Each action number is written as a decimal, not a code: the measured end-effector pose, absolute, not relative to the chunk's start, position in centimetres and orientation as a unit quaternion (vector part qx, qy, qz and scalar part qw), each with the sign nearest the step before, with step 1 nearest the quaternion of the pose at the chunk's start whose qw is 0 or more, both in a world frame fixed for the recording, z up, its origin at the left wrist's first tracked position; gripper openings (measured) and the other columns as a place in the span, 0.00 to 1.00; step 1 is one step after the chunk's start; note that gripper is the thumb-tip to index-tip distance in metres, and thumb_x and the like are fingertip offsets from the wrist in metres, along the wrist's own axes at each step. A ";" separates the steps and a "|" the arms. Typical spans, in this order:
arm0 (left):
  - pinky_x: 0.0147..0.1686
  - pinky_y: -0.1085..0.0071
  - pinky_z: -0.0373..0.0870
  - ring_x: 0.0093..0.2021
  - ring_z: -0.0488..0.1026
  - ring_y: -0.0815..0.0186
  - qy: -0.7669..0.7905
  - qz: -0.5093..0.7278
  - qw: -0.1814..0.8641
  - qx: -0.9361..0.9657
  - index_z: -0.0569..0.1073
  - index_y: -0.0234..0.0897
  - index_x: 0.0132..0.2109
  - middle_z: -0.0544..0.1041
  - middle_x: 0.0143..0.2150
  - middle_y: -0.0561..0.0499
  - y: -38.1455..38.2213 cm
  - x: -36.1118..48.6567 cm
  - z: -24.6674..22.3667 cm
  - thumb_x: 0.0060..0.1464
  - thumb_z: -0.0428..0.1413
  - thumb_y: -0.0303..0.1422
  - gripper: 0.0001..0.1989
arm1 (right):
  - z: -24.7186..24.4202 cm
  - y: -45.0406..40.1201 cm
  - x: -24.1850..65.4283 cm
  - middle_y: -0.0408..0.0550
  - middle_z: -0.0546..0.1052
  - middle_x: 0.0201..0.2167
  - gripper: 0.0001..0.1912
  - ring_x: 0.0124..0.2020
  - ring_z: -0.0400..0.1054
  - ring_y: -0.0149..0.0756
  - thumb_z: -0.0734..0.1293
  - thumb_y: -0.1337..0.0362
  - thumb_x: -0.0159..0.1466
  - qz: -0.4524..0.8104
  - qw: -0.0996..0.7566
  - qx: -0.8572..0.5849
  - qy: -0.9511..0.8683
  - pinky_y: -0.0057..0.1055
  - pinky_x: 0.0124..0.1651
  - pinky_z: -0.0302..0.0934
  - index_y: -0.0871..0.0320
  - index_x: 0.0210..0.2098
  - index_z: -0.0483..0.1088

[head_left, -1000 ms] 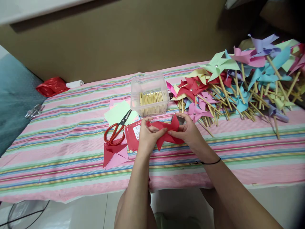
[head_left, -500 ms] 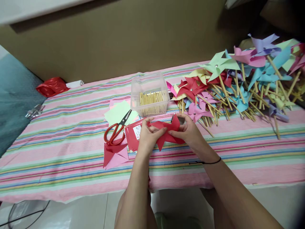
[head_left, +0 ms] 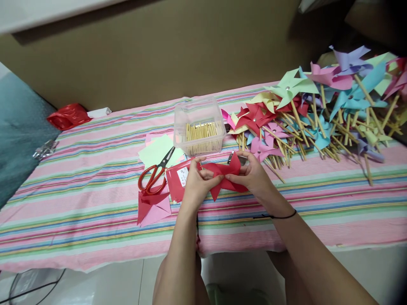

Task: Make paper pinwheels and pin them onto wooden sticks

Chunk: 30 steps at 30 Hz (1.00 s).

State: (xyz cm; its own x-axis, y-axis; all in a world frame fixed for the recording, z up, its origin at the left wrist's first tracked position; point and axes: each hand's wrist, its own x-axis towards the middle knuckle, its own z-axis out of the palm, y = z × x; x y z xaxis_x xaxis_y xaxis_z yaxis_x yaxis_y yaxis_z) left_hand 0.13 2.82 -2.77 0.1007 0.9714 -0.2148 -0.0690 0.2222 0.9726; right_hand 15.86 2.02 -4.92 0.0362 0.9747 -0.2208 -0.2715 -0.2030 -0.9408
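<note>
A red paper pinwheel (head_left: 233,167), its corners folded in toward the middle, is held just above the cloth between my two hands. My left hand (head_left: 199,180) pinches its left side, thumb near the centre. On the right side my right hand (head_left: 251,171) grips it, thumb also by the centre; a black cord circles that wrist. Left of my hands lie a stack of red paper squares with a white label (head_left: 174,184), scissors with orange-red handles (head_left: 152,180), and cut red and pink paper pieces (head_left: 155,209). A dark object (head_left: 241,159) is partly hidden behind my right fingers.
Behind my hands stands a clear plastic box of short wooden sticks (head_left: 200,137). Pale green paper (head_left: 160,150) lies by the scissors. Many-coloured finished pinwheels on sticks (head_left: 305,114) are heaped at the right. A red plastic bag (head_left: 68,116) sits at the far left of the striped tablecloth (head_left: 95,190).
My left thumb has shifted slightly down and left near the pinwheel's centre. Otherwise both hands keep their hold, and the view has drifted a little.
</note>
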 end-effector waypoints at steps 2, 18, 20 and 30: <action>0.24 0.79 0.60 0.19 0.64 0.75 0.509 0.432 0.592 0.451 0.58 0.39 0.48 0.69 0.19 0.64 2.8 0.1 -2.7 0.37 0.66 0.31 0.32 | -5.0 2.0 15.8 0.40 0.80 0.24 0.36 0.25 0.75 0.38 0.78 0.65 0.41 0.597 0.520 -0.495 -0.357 0.33 0.31 0.68 0.51 0.46 0.58; 0.22 0.76 0.67 0.18 0.71 0.70 0.547 0.572 0.518 0.324 0.61 0.39 0.46 0.74 0.19 0.60 3.6 -3.0 -1.7 0.31 0.68 0.30 0.34 | -6.0 2.7 18.2 0.48 0.80 0.29 0.13 0.20 0.72 0.36 0.71 0.59 0.55 0.388 0.458 -0.616 -0.510 0.32 0.25 0.65 0.57 0.37 0.69; 0.21 0.77 0.66 0.17 0.70 0.71 0.548 0.583 0.510 0.315 0.61 0.39 0.46 0.74 0.19 0.61 3.6 -3.2 -1.6 0.31 0.68 0.30 0.33 | -6.6 2.7 18.2 0.49 0.81 0.31 0.05 0.24 0.74 0.38 0.68 0.64 0.57 0.325 0.392 -0.629 -0.587 0.33 0.28 0.66 0.57 0.34 0.70; 0.21 0.78 0.64 0.18 0.70 0.71 0.535 0.569 0.524 0.340 0.60 0.40 0.45 0.73 0.19 0.63 3.2 -2.2 -1.8 0.33 0.68 0.30 0.32 | -6.6 2.8 15.3 0.49 0.81 0.29 0.13 0.32 0.74 0.45 0.64 0.70 0.60 0.094 0.187 -0.686 -0.697 0.32 0.28 0.52 0.54 0.43 0.75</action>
State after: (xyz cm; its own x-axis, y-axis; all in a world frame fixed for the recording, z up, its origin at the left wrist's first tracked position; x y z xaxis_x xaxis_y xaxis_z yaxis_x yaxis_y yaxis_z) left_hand -2.17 3.19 -1.83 -0.2198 0.9600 -0.1736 -0.2326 0.1212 0.9650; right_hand 15.26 2.82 -6.63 0.0114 0.9912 0.1320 0.9207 0.0411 -0.3882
